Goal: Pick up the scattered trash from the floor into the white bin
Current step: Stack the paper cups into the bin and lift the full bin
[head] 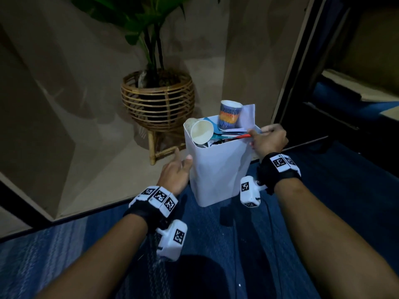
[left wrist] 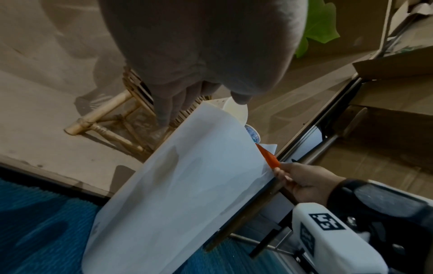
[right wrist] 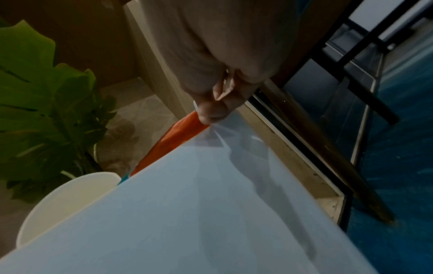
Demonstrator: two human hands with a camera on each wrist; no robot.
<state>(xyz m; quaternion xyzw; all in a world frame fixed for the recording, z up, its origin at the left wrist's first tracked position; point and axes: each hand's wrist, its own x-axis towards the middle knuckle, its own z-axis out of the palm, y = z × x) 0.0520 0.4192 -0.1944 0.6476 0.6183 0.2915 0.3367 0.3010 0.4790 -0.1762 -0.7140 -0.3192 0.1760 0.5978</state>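
White bin (head: 218, 169) upright on blue carpet (head: 280, 244), at the edge of a beige floor (head: 86, 147), heaped above its rim. On top: plain paper cup (head: 200, 132) lying on its side at the left, mouth toward the camera; patterned paper cup (head: 228, 114) upright behind it; white paper sheet (head: 248, 115) poking up at the right; flat coloured scraps beneath, too jumbled to tell apart. Right hand (head: 268, 139) at the bin's right rim, wrist bent, thumb and fingers curled, pinching the end of an orange strip (head: 243, 136) that lies across the top; confirmed from the right wrist view (right wrist: 178, 137). Left hand (head: 174, 173) beside the bin's left wall, fingers relaxed and loosely spread, holding nothing; contact with the wall unclear. Bin's interior hidden by the heap. Behind, a leafy plant (head: 146, 29) in a rattan stand (head: 157, 104), its top cut off. Both wrist views largely blocked by palm and bin wall.
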